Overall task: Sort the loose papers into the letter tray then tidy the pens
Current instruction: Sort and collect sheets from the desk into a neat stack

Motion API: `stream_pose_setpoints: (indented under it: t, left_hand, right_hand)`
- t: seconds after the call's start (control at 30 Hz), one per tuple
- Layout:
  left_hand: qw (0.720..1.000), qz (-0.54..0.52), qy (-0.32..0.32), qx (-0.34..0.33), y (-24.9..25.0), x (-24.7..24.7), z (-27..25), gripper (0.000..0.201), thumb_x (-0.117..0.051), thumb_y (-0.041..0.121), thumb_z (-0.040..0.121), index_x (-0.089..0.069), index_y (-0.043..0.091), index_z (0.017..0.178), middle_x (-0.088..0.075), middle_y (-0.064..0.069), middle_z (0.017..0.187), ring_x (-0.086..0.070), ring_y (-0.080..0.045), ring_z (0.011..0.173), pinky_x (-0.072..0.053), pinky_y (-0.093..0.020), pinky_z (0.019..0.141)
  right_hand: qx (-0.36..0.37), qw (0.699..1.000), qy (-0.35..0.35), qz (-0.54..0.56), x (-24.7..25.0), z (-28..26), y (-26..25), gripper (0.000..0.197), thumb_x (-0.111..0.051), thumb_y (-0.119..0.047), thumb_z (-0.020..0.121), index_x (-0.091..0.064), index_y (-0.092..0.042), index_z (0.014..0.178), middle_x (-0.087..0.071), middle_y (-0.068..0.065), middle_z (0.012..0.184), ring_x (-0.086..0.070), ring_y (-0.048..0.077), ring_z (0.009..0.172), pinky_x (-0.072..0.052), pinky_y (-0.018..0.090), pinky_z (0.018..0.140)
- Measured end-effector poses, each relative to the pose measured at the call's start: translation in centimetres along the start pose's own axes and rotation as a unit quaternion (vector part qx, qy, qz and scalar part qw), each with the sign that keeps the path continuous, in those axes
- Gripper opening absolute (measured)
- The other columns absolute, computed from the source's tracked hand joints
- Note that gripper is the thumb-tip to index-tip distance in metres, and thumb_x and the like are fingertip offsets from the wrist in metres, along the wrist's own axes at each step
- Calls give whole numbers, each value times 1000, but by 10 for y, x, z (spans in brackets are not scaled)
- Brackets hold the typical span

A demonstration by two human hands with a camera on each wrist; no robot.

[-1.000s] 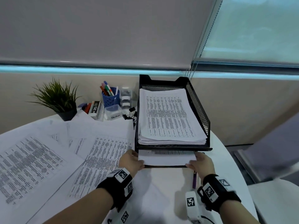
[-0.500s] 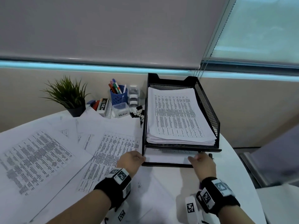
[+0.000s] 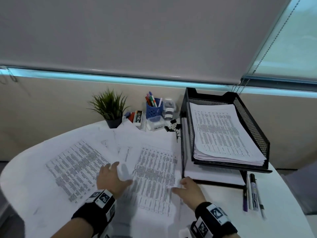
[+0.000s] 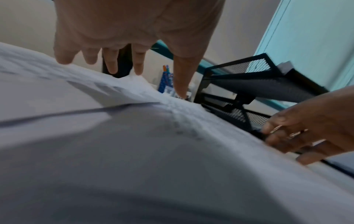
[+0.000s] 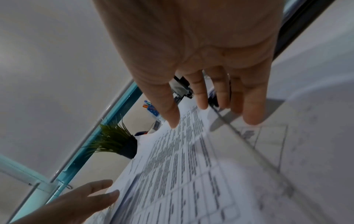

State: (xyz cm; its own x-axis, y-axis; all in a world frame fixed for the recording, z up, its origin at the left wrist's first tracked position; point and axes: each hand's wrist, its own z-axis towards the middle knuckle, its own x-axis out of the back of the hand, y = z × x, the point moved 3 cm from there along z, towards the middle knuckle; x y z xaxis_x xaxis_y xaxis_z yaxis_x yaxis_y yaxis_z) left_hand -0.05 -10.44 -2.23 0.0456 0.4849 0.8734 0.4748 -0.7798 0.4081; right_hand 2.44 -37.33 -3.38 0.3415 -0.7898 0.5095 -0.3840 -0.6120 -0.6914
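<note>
Lying spread on the white table (image 3: 283, 212), the loose papers (image 3: 154, 170) sit just left of the black letter tray (image 3: 252, 127). Your left hand (image 3: 111, 177) and right hand (image 3: 190, 189) hover over them, fingers spread, gripping nothing. Pens (image 3: 253, 193) lie beside the tray's right foot.

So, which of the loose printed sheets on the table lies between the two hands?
The printed sheet beside the letter tray, between the left hand and right hand. The other printed sheet lies further left.
</note>
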Motion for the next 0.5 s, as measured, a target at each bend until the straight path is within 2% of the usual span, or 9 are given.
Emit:
stream_pose_setpoints:
  t: [0.07,0.13,0.17,0.23,0.27,0.3,0.33,0.4,0.5]
  left_hand:
    - [998,60,-16,2,-21,-6,10,119,-44,92,50,-23,24,145,-14,1,156,-8,-23,145,-25,-54,107]
    - [997,74,-13,-21,-38,-9,21,136,-8,103,33,-40,21,136,0,15,156,6,-14,145,-30,-67,91]
    - [997,64,-26,-19,-40,-5,22,146,4,103,24,-43,19,134,-3,12,157,4,-18,145,-32,-71,87]
    - [994,77,-80,-6,-44,-11,27,168,7,98,-1,-27,23,145,-10,-5,157,-4,-33,144,-19,-70,101]
    - [990,83,-113,-9,-38,-4,19,169,4,98,-2,-21,25,148,-8,-10,157,-6,-36,143,-13,-66,106]
    - [990,79,-111,-25,-32,6,12,160,-4,102,11,-20,23,149,-10,-15,156,-9,-40,142,-12,-66,106]
    - [991,84,-100,-33,-29,8,9,139,-17,102,37,-18,20,149,-9,-17,156,-10,-41,142,-12,-67,105]
    - [989,112,-94,-19,-34,6,5,97,-40,74,77,-1,23,150,5,-13,157,0,-34,145,-11,-63,109]
    - [987,120,-101,-16,-43,4,14,79,-39,52,90,5,25,149,9,-3,158,4,-26,146,-12,-58,113]
  right_hand:
    - [-13,1000,15,-17,-12,2,-1,52,-71,-37,77,-47,-17,118,-46,1,120,-48,15,105,-46,28,86]
    - [-26,999,33,-30,-21,3,-4,56,-71,-36,76,-45,-16,123,-46,5,128,-46,21,115,-44,31,91]
    - [-34,998,41,-31,-25,3,-6,59,-72,-35,76,-44,-15,124,-45,8,130,-45,24,118,-43,32,92]
    - [-52,996,60,-38,-30,2,-10,66,-74,-34,74,-42,-14,128,-42,11,133,-43,28,121,-43,34,96]
    - [-60,995,72,-44,-33,1,-11,71,-75,-34,73,-40,-14,131,-40,13,134,-42,30,122,-42,36,99]
    - [-66,993,86,-46,-36,1,-12,76,-77,-33,71,-37,-13,133,-38,15,135,-41,32,122,-41,38,101]
    - [-71,992,100,-40,-39,-1,-13,80,-78,-30,71,-34,-13,136,-35,16,137,-42,33,121,-40,39,102]
    - [-71,990,119,4,-46,-4,-13,85,-77,-17,72,-28,-11,141,-28,20,139,-45,33,112,-41,36,98]
    - [-70,988,128,57,-56,-6,-14,87,-71,0,76,-20,-10,146,-33,21,141,-47,31,112,-41,33,93]
